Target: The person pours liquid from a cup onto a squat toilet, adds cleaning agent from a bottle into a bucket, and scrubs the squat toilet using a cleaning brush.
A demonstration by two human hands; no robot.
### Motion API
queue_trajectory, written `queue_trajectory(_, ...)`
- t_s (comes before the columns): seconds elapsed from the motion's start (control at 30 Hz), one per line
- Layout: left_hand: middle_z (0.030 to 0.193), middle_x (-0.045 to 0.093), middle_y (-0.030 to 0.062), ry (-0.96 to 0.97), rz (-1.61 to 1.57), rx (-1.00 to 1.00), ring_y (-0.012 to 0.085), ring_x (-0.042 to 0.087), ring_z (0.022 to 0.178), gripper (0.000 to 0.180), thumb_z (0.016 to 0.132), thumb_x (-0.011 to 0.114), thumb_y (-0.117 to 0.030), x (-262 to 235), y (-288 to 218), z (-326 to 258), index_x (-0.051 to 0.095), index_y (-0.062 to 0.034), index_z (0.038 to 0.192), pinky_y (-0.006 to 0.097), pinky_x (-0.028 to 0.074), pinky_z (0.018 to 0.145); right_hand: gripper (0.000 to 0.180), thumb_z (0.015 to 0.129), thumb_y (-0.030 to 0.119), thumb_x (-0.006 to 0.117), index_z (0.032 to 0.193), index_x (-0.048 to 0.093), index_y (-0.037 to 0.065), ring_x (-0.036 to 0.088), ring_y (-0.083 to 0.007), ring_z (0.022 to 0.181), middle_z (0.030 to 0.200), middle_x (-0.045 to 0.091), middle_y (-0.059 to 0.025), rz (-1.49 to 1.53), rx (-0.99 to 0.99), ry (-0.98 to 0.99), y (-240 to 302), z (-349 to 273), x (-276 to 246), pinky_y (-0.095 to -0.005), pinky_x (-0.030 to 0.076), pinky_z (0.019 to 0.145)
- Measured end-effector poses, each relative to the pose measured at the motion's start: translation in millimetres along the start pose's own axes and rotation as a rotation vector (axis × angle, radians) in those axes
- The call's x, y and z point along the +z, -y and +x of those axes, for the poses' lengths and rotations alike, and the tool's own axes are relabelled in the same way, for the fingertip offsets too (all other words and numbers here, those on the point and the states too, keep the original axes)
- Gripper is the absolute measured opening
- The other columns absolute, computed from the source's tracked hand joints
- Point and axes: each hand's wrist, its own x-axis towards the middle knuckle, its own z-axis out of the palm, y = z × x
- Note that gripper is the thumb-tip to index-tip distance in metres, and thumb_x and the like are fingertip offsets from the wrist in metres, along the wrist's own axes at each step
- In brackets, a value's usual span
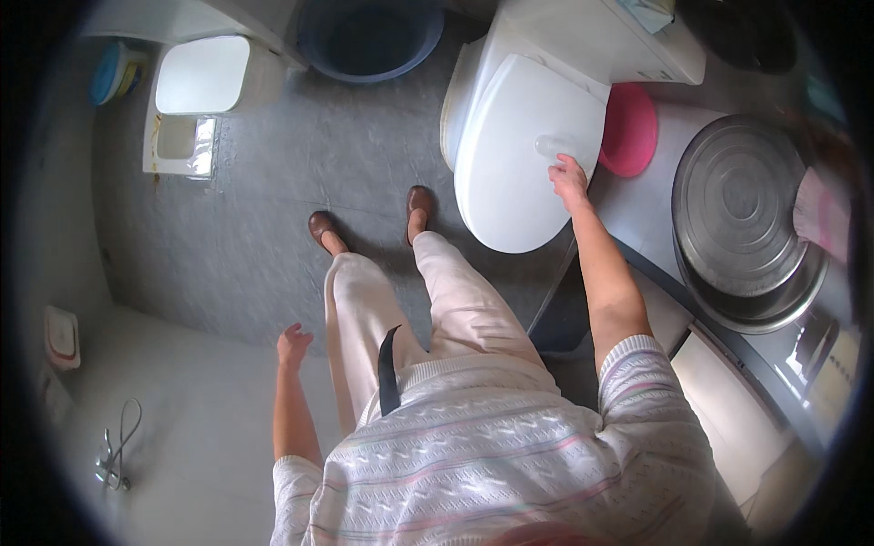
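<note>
Grey-tiled bathroom, right hand [569,177] fingers curled on closed white toilet lid [523,155], left hand [293,344] loosely open, holding nothing.

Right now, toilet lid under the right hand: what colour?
White toilet lid, plain, clearest in the head view.

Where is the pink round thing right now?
In the head view, the pink round thing lies upper right, just right of the closed toilet lid that the right hand touches, left of the metal basin.
</note>
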Motion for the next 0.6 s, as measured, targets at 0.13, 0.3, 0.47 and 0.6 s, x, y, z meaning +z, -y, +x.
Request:
queue_trajectory(0.13,0.085,0.062,0.0095,0.006,-0.163,-0.034,0.0188,0.059,0.081,0.056,0.061,0.066,-0.025,-1.9,-3.8,-19.5,0.054,-0.0036,0.111,0.030,0.046,0.073,0.057,0.071,0.012,0.057,0.125,0.038,0.011,0.060,-0.0204,0.064,0.087,0.058,-0.0130,0.110,0.112,0.109,36.7,-33.4,-4.0,-0.0303,0.049,0.059)
queue_trajectory(0.3,0.092,0.062,0.0118,-0.063,-0.102,0.037,0.0208,0.060,0.083,0.054,0.061,0.067,-0.025,-14.3,-2.8,-5.8,0.055,-0.0056,0.110,0.030,0.047,0.074,0.064,0.075,0.007,0.056,0.131,0.028,0.021,0.058,-0.0180,0.056,0.081,0.057,-0.0106,0.209,0.104,0.119,26.7,-49.3,-36.7,-0.0273,0.046,0.042)
queue_trajectory(0.47,0.087,0.063,0.0098,-0.099,-0.219,0.060,0.0199,0.060,0.081,0.051,0.061,0.067,-0.026,-27.7,41.4,-17.3,0.056,-0.0047,0.106,0.029,0.047,0.074,0.054,0.076,0.003,0.049,0.127,0.032,0.009,0.059,-0.0170,0.055,0.078,0.057,-0.0096,-0.054,0.097,0.202,62.5,-126.1,-33.9,-0.0246,0.036,0.034)
queue_trajectory(0.6,0.084,0.064,0.0097,-0.113,-0.325,0.035,0.0197,0.061,0.080,0.049,0.061,0.067,-0.026,-31.0,98.4,-23.5,0.058,-0.0043,0.104,0.028,0.047,0.073,0.050,0.076,0.004,0.050,0.124,0.035,0.006,0.059,-0.0148,0.057,0.083,0.056,-0.0094,-0.166,0.032,0.438,90.0,-174.8,6.5,-0.0227,0.036,0.034)
